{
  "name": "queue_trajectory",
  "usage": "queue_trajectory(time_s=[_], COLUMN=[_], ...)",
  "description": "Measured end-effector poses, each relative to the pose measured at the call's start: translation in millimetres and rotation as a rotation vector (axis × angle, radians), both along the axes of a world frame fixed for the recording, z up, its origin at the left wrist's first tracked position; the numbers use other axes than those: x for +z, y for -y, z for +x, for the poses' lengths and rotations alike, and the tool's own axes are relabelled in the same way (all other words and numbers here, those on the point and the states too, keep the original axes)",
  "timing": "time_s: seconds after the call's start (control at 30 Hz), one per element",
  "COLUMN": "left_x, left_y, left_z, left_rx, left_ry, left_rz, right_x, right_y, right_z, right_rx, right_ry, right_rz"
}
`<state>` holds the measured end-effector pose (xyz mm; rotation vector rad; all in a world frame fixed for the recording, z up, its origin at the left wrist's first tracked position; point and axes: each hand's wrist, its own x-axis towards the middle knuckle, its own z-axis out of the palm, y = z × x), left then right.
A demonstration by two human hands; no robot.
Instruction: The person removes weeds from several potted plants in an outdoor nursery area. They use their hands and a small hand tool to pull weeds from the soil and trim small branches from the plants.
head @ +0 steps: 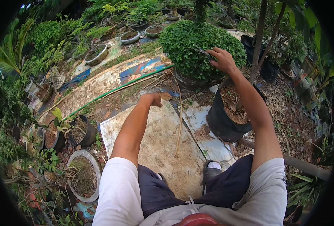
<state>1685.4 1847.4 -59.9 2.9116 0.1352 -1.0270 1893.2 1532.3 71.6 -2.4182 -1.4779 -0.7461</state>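
My right hand grips a pair of scissors or small shears by the handles. The blades point to the upper left and lie against the leaves of a dense, rounded green shrub in a dark pot. My left hand hangs lower and to the left, over the ground near a dry brown leaf. Its fingers are partly hidden, and nothing shows in it.
A black planter bag with soil stands right of a dirty pale board. A green pole crosses the ground at left. Round pots stand left; slender trunks rise at right, beside the shrub.
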Motion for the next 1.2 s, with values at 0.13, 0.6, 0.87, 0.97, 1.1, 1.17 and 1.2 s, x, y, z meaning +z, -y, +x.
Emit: queue_trajectory(time_s=[0.13, 0.6, 0.87, 0.97, 1.1, 1.17, 1.2], left_x=[6, -23, -25, -24, -23, -23, -23], left_y=[5, -1, -1, 3, 5, 7, 7], left_z=[-1, 10, 10, 12, 14, 14, 14], left_rx=[0.001, 0.044, 0.067, 0.042, 0.035, 0.03, 0.024], left_ry=[-0.004, 0.057, 0.002, -0.006, 0.003, 0.003, 0.003], left_rz=[-0.007, -0.075, -0.03, -0.022, -0.033, -0.042, -0.043], right_x=[-2, -20, -58, -66, -69, -71, -73], right_y=[28, 58, 62, 61, 65, 67, 65], right_z=[9, 31, 8, 4, -1, -4, -5], right_rx=[-0.02, -0.334, -0.121, -0.128, -0.256, -0.312, -0.327], right_ry=[-0.001, 0.059, -0.07, -0.114, -0.245, -0.357, -0.423], right_rz=[-0.014, 0.189, -0.008, -0.093, 0.036, 0.159, 0.227])
